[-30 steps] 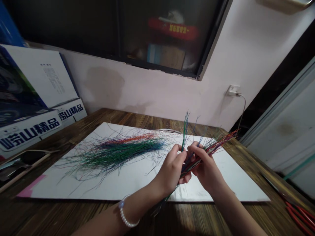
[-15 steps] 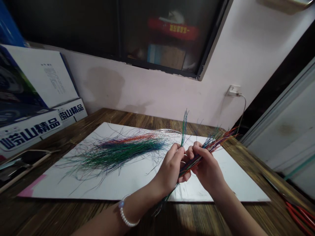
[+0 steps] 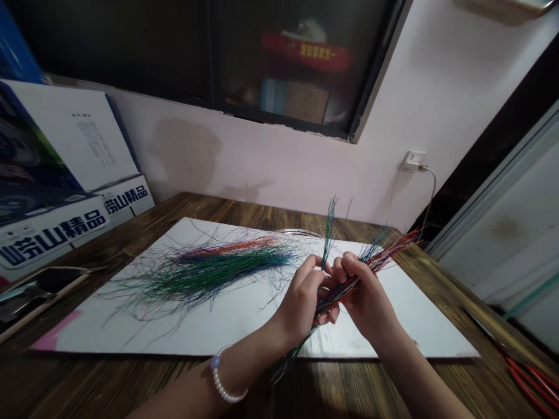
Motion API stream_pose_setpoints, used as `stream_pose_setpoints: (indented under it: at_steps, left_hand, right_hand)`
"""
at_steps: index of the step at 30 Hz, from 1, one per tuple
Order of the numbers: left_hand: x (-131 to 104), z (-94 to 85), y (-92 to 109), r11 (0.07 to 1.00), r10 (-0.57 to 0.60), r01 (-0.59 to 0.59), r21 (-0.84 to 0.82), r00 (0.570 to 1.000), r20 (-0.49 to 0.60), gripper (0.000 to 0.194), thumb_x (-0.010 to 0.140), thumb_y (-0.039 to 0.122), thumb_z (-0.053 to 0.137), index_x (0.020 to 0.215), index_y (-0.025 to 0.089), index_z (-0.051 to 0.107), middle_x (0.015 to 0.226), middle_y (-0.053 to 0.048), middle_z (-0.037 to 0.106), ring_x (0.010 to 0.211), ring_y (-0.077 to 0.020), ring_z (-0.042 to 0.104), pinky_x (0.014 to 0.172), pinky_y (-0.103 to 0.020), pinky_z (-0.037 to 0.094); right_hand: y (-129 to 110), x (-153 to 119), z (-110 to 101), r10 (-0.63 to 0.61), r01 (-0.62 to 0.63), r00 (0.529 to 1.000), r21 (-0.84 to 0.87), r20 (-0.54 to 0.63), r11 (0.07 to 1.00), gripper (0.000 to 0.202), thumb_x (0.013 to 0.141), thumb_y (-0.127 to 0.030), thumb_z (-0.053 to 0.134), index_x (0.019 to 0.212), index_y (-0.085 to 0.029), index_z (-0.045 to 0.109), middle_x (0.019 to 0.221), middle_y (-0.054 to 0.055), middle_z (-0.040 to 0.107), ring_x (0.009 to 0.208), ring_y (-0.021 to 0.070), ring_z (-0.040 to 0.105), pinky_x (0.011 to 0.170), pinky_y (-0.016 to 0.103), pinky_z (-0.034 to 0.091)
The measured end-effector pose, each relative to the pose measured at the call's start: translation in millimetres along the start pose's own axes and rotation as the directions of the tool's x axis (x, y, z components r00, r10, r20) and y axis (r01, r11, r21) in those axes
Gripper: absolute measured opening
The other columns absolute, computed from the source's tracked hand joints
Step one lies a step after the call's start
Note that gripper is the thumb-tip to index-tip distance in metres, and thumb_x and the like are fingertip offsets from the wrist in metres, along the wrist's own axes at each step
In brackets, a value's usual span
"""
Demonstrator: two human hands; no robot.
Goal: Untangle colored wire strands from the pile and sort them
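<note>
Both hands are raised over the right half of a white board (image 3: pixel 244 331). My right hand (image 3: pixel 364 285) is closed round a bundle of thin multicoloured wires (image 3: pixel 388 254), whose red, blue and white ends fan out to the upper right. The bundle's lower end slants down behind my left wrist. My left hand (image 3: pixel 305 297) pinches a small green and blue bunch of wires (image 3: pixel 328 233) upright between thumb and forefinger; its other fingers curl by the large bundle. On the board's left half lies a loose pile of green, blue and orange wires (image 3: pixel 218 270).
The board rests on a dark wooden table (image 3: pixel 183 387). Red-handled scissors or pliers (image 3: pixel 530 378) lie at the right edge. Printed boxes (image 3: pixel 74 221) and a tray-like holder (image 3: pixel 43 291) stand on the left. A wall socket (image 3: pixel 414 161) with a plugged cable is at the back right.
My left forefinger and thumb have shifted slightly on the small bunch, and its tips lean a little more to the right. My right hand keeps its hold on the large bundle.
</note>
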State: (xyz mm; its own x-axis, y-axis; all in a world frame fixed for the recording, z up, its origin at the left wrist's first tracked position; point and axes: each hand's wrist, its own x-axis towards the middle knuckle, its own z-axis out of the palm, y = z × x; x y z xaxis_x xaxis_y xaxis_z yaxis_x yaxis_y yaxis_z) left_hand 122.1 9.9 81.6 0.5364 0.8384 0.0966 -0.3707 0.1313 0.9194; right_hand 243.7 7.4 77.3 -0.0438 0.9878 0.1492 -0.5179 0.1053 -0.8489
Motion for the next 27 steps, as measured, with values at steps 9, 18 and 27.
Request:
stream_pose_setpoints:
  at_steps: [9,18,27]
  left_hand:
    - [1.3,-2.4,-3.7,1.0,-0.027,0.026,0.01,0.999,0.034,0.012,0.081,0.02,0.026,0.087,0.021,0.036,0.043,0.004,0.05,0.034,-0.0106,0.041,0.036,-0.019,0.025]
    - [-0.5,1.2,-1.4,0.999,-0.05,0.05,-0.001,0.999,-0.016,0.005,0.079,0.02,0.032,0.084,0.022,0.034,0.054,0.005,0.051,0.035,-0.0084,0.044,0.035,-0.018,0.024]
    - [-1.9,5.4,-0.3,0.995,-0.014,0.019,0.1,0.999,-0.045,0.004,0.081,0.022,0.04,0.08,0.021,0.036,0.044,0.007,0.049,0.03,-0.0074,0.037,0.033,-0.017,0.023]
  right_hand:
    - [-0.9,0.4,-0.5,0.047,-0.045,0.999,0.067,-0.023,0.997,0.034,0.079,-0.035,0.06,0.057,-0.019,0.039,0.053,-0.006,0.034,0.047,0.0085,0.035,0.029,0.014,0.025]
    - [-1.2,-0.3,2.0,0.051,-0.051,0.998,-0.001,-0.036,0.999,0.027,0.081,-0.037,0.059,0.069,-0.022,0.041,0.052,-0.008,0.036,0.036,0.0061,0.032,0.027,0.015,0.023]
    - [-1.3,-0.6,2.9,0.03,-0.031,0.999,-0.079,-0.017,0.996,0.03,0.078,-0.04,0.064,0.069,-0.022,0.042,0.052,-0.009,0.036,0.037,0.0061,0.035,0.027,0.015,0.022]
